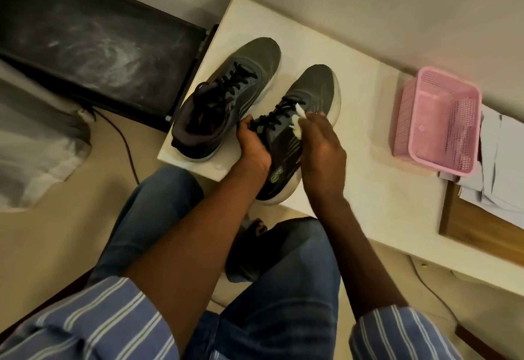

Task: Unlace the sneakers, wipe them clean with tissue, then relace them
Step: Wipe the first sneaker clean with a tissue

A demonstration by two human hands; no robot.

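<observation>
Two grey sneakers with black laces and white soles stand on a white table [391, 217]. The left sneaker [226, 98] stands alone near the table's left corner, laced. My left hand [253, 146] grips the collar of the right sneaker [312, 93], whose heel hangs over the front edge of the table. My right hand [323, 149] holds a wad of white tissue [297, 122] against that sneaker's side, just beside the laces. The laces on both sneakers are threaded through the eyelets.
A pink plastic basket [442, 121] with white tissue inside sits on the table to the right, beside a stack of papers [502, 161] and a wooden board [482, 232]. A dusty black unit [93, 41] stands left of the table. My knees are below the table edge.
</observation>
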